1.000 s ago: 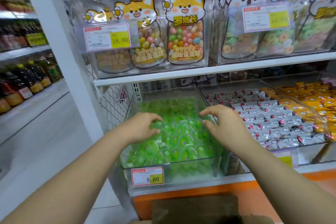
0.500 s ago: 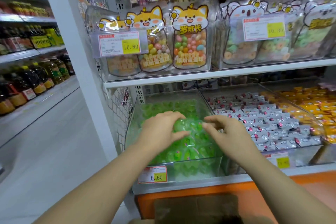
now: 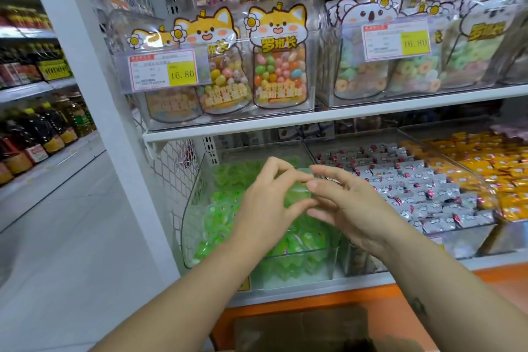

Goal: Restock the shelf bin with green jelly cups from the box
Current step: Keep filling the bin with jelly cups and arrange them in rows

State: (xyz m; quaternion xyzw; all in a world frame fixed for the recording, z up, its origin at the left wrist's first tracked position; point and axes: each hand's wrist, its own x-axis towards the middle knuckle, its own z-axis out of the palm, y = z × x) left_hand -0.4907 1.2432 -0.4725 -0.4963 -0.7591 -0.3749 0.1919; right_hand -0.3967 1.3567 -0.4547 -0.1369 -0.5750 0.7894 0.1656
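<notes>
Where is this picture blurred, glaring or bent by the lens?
Head view: the left hand, right hand and green jelly cups in the clear plastic bin look soft; glare whitens the clear upper bin; the white upright post leans from wide-angle distortion; the yellow 16.80 price tag is readable.

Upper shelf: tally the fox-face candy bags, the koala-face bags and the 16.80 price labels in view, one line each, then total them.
fox-face bags: 3 (the leftmost sits mostly behind a label)
koala-face bags: 3
16.80 price labels: 2
Total: 8
</notes>
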